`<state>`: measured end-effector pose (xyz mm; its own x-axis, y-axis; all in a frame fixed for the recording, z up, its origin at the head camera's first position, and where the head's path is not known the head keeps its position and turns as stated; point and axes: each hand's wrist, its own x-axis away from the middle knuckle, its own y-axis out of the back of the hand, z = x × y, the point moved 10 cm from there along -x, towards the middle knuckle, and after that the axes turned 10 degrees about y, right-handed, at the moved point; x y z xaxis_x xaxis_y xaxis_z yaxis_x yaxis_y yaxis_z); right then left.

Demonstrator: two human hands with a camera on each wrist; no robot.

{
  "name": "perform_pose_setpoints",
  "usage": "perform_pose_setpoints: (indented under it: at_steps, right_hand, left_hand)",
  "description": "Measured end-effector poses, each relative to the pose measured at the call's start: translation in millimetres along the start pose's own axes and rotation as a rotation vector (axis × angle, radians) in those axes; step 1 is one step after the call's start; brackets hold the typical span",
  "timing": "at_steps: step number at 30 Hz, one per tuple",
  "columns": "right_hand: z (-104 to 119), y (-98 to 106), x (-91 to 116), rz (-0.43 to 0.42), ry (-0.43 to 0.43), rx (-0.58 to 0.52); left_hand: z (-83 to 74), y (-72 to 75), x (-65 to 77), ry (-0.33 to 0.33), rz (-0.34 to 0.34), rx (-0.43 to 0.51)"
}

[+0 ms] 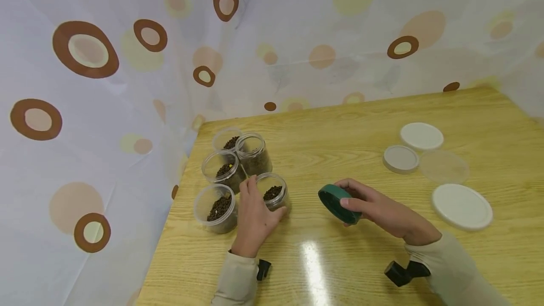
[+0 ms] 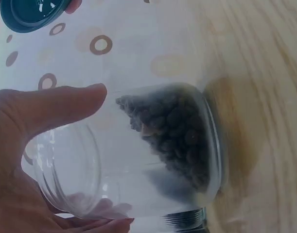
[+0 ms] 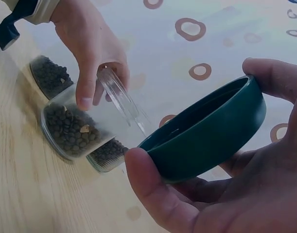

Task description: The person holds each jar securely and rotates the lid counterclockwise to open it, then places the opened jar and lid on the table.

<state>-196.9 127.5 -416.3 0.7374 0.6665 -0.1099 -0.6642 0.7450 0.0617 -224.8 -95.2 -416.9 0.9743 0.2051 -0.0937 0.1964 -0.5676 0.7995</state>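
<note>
My left hand [image 1: 257, 221] is wrapped around a clear plastic jar [image 2: 133, 170], thumb on one side and fingers on the other. Small dark brown pellets [image 2: 175, 136] lie heaped in the bottom of this jar, which stands on the table without a lid. To the right, my right hand [image 1: 367, 204] holds a green screw lid [image 3: 206, 138] by its edge, raised and tilted with its hollow side turned toward the jar. The thumb and fingers grip opposite parts of the lid's rim.
Several other uncovered jars with pellets, such as the nearest jar [image 1: 221, 223], stand left of and behind my left hand. On the right side of the wooden table [image 1: 331, 145] lie white lids [image 1: 462, 207], a smaller greyish lid [image 1: 401, 158] and a translucent disc [image 1: 445, 166]. Patterned sheeting [image 1: 297, 27] surrounds the table.
</note>
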Motion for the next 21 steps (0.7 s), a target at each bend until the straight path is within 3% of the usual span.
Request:
perform_pose_setpoints:
  at_steps: [3,6,12,21]
  right_hand:
    - [0,2,3,-0.005,-0.004,0.01]
    - [-2,6,6,-0.017,-0.007,0.022]
    - [-6,14,9,-0.037,-0.004,0.027]
    - [-8,24,17,-0.063,-0.024,0.078]
  left_hand:
    - [1.1,0.1,2.2,0.021,0.009,-0.02]
    - [-1.9,3.3,4.9,-0.002,0.002,-0.029]
    - [-15.2,19.5,5.6,-0.112,-0.107,-0.095]
    - [-15.6,35.0,-0.6,-0.083,-0.253,-0.22]
